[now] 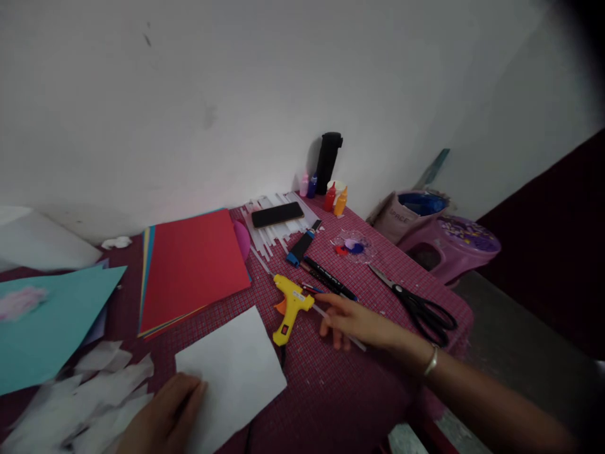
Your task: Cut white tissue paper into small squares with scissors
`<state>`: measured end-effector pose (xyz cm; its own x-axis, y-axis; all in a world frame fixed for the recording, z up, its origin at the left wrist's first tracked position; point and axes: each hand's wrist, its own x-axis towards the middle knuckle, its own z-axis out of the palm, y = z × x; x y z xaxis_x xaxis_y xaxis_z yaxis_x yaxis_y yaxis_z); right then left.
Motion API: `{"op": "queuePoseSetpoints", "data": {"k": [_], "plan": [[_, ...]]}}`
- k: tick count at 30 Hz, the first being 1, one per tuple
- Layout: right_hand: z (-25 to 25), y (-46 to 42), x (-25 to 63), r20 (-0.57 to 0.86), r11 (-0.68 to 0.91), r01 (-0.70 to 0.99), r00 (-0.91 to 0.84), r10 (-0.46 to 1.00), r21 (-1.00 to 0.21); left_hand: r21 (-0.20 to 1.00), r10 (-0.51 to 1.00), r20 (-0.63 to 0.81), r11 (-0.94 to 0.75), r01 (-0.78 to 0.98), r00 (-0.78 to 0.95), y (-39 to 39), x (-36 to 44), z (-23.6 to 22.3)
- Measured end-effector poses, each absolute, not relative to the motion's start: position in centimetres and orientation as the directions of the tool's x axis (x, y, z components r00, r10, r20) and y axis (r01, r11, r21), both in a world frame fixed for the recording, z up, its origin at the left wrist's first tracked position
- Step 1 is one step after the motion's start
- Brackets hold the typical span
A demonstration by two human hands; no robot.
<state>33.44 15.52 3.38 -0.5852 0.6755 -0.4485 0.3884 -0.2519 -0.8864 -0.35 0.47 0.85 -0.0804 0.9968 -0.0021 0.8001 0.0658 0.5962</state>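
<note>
A white sheet of paper [236,366] lies at the front of the table. My left hand [165,410] is closed over its left edge, with thumb and finger together; whatever they hold is hidden. To the right of the sheet rests a yellow hot glue gun [292,306], its nozzle pointing at the back left. A clear glue stick [358,343] juts from its rear. Over that stick hovers my right hand [347,320], index finger stretched toward the pens and the other fingers loosely bent apart. Black markers [328,277] lie just beyond it.
Red paper [193,265] tops a stack at the back. Left are a teal sheet [51,321] and white tissue pieces [104,391]. A phone [278,215] lies on glue sticks, near a blue-black cutter [302,248]. Right are scissors [418,309], a paint palette [368,249] and paint bottles [340,202].
</note>
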Motion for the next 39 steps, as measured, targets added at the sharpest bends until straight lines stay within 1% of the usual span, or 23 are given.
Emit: {"op": "queuePoseSetpoints", "data": {"k": [1, 2, 4, 7, 10, 13, 16, 19, 20, 22, 25, 27, 29, 36, 38, 39], "plan": [[3.2, 16.0, 32.7, -0.479, -0.359, 0.317, -0.590, 0.650, -0.878, 0.578, 0.998, -0.009, 0.051, 0.814, -0.056, 0.6, -0.4, 1.0], [3.0, 16.6, 31.9, -0.491, -0.417, 0.271, -0.598, 0.633, -0.868, 0.565, 0.999, -0.013, 0.040, 0.824, -0.039, 0.8, -0.4, 1.1], [2.7, 17.6, 30.5, -0.489, -0.422, 0.267, -0.620, 0.613, -0.867, 0.556, 0.999, -0.002, 0.033, 0.831, -0.038, 1.0, -0.3, 1.3], [2.9, 18.1, 29.4, -0.444, -0.336, 0.291, -0.635, 0.632, -0.896, 0.576, 0.997, 0.038, 0.039, 0.817, -0.074, 0.8, 0.0, 1.5], [4.5, 17.1, 29.8, -0.318, -0.233, 0.217, -0.615, 0.721, -0.948, 0.642, 0.982, 0.070, 0.089, 0.761, -0.173, 0.0, 0.1, 2.3], [7.3, 14.9, 31.3, -0.174, -0.101, 0.156, -0.582, 0.794, -0.983, 0.717, 0.962, 0.035, 0.164, 0.677, -0.270, -1.0, 0.7, 3.9], [9.6, 12.3, 32.6, -0.057, -0.006, 0.088, -0.591, 0.805, -0.996, 0.807, 0.973, 0.011, 0.126, 0.577, -0.229, -1.4, 2.3, 5.6], [10.3, 9.8, 32.9, -0.014, 0.008, 0.033, -0.628, 0.778, -0.999, 0.883, 0.995, -0.012, 0.059, 0.465, -0.103, -1.7, 5.6, 7.0], [10.1, 9.0, 32.8, -0.008, 0.010, 0.023, -0.642, 0.766, -1.000, 0.894, 0.997, -0.028, 0.057, 0.444, -0.071, -1.9, 7.0, 7.6], [9.5, 7.3, 32.7, -0.013, 0.000, 0.019, -0.653, 0.757, -1.000, 0.912, 0.998, 0.003, 0.023, 0.410, -0.064, -2.6, 9.7, 8.6], [8.1, 4.9, 33.1, -0.086, -0.070, 0.049, -0.630, 0.772, -0.996, 0.917, 1.000, 0.000, 0.003, 0.399, -0.006, -4.2, 12.7, 9.5], [7.2, 3.8, 33.5, -0.133, -0.110, 0.076, -0.603, 0.786, -0.991, 0.922, 0.999, 0.005, 0.016, 0.387, -0.053, -5.5, 13.7, 9.6], [6.8, 2.9, 33.8, -0.150, -0.113, 0.099, -0.608, 0.779, -0.989, 0.921, 0.993, 0.009, 0.039, 0.387, -0.120, -7.0, 14.1, 9.5], [7.2, 0.4, 31.6, -0.112, -0.010, 0.147, -0.708, 0.698, -0.989, 0.946, 0.965, -0.011, 0.095, 0.310, -0.264, -9.6, 13.6, 9.3], [7.0, 0.1, 30.4, -0.119, -0.014, 0.151, -0.717, 0.687, -0.988, 0.935, 0.965, -0.013, 0.105, 0.340, -0.263, -9.8, 12.9, 8.6], [6.9, 0.0, 29.7, -0.129, -0.026, 0.152, -0.723, 0.679, -0.988, 0.909, 0.964, 0.006, 0.106, 0.403, -0.268, -10.0, 12.5, 8.2]]}}
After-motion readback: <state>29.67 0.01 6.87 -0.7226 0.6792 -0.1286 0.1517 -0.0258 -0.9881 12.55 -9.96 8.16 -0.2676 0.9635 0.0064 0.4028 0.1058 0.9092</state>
